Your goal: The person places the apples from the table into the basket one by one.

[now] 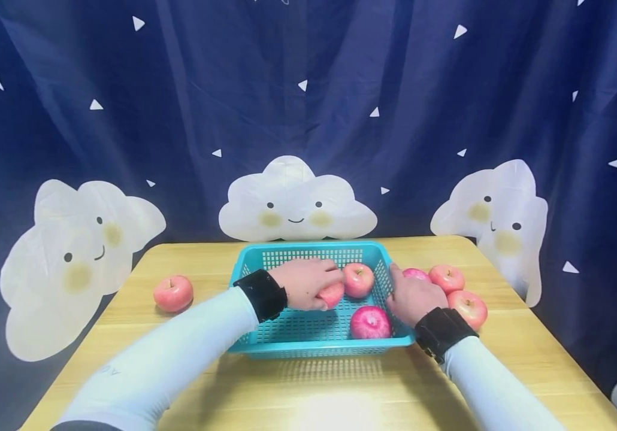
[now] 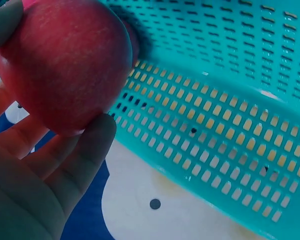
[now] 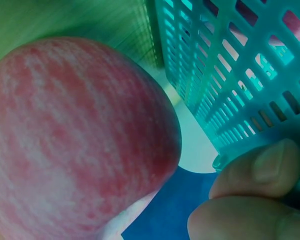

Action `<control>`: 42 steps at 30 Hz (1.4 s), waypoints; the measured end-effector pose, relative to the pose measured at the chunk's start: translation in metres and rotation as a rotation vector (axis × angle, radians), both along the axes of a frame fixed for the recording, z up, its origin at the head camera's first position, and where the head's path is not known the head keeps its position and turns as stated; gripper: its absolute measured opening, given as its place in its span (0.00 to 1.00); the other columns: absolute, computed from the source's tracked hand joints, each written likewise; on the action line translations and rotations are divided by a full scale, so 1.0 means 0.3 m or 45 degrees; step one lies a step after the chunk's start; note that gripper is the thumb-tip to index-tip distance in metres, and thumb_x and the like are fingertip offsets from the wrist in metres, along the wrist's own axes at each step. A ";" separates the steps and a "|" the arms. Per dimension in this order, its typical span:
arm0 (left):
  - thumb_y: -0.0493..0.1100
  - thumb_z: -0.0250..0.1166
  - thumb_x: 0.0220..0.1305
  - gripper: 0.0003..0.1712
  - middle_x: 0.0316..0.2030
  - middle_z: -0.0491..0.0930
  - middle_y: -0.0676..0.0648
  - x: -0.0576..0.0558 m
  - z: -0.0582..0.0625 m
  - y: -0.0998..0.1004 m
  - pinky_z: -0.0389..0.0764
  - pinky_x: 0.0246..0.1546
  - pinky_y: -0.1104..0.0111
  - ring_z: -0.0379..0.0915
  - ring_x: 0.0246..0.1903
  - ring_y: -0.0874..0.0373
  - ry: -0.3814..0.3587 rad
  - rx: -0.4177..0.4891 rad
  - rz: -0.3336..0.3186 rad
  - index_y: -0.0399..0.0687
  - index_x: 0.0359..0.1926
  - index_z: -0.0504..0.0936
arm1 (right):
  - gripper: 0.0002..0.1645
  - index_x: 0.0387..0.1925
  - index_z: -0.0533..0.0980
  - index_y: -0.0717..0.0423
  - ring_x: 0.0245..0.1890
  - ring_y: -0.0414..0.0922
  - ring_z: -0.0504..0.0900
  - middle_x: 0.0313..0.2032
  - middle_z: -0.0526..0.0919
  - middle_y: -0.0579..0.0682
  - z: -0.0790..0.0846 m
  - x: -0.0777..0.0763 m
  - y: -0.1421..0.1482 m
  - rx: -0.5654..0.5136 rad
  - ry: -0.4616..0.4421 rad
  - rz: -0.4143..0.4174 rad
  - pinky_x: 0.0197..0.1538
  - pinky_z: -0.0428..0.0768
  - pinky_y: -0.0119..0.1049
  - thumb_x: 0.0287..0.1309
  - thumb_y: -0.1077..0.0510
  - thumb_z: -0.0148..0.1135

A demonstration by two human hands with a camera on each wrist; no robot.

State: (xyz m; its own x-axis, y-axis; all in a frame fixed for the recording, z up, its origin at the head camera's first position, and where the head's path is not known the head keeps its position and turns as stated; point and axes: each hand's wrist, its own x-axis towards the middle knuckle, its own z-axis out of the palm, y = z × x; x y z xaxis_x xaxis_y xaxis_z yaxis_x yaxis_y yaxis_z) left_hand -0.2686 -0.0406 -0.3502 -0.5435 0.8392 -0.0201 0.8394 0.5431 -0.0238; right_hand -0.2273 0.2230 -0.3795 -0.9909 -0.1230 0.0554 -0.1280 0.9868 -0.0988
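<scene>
Inside a turquoise plastic basket (image 1: 330, 345), my left hand (image 1: 305, 282) grips a red apple (image 1: 332, 295). The left wrist view shows this apple (image 2: 65, 65) between the thumb and spread fingers, above the slotted basket floor. My right hand (image 1: 416, 297) holds the basket's right rim, its fingertips (image 3: 260, 170) lying at the rim's edge. One apple (image 1: 359, 280) sits at the basket's back right, and a darker pink apple (image 1: 370, 323) at its front right. Just outside the basket, a large apple (image 3: 85, 135) is close to the right hand.
Right of the basket on the wooden table (image 1: 341, 395) lie a partly hidden pink apple (image 1: 416, 274) and two more, a rear apple (image 1: 447, 279) and a front apple (image 1: 469, 308). A lone apple (image 1: 174, 293) lies at the left. Behind hangs a dark blue curtain (image 1: 308, 120).
</scene>
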 end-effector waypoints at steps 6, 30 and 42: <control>0.58 0.73 0.59 0.38 0.54 0.75 0.51 -0.005 -0.031 0.039 0.76 0.58 0.62 0.74 0.53 0.55 0.002 -0.062 -0.011 0.57 0.68 0.71 | 0.42 0.74 0.62 0.60 0.36 0.61 0.85 0.39 0.86 0.62 -0.004 0.001 0.003 0.001 -0.002 0.005 0.31 0.82 0.56 0.60 0.51 0.59; 0.57 0.74 0.58 0.39 0.59 0.75 0.52 -0.036 -0.142 0.115 0.78 0.55 0.64 0.77 0.50 0.53 -0.010 -0.118 -0.084 0.58 0.68 0.70 | 0.42 0.74 0.63 0.59 0.34 0.60 0.85 0.40 0.86 0.63 -0.015 -0.009 -0.006 -0.004 0.001 -0.004 0.32 0.82 0.56 0.60 0.51 0.60; 0.56 0.75 0.57 0.42 0.60 0.72 0.47 -0.049 -0.160 0.122 0.80 0.52 0.66 0.78 0.52 0.53 -0.009 -0.037 -0.075 0.54 0.69 0.67 | 0.43 0.75 0.62 0.59 0.34 0.60 0.84 0.37 0.86 0.62 -0.018 -0.014 0.007 0.002 0.001 -0.007 0.32 0.82 0.56 0.60 0.51 0.59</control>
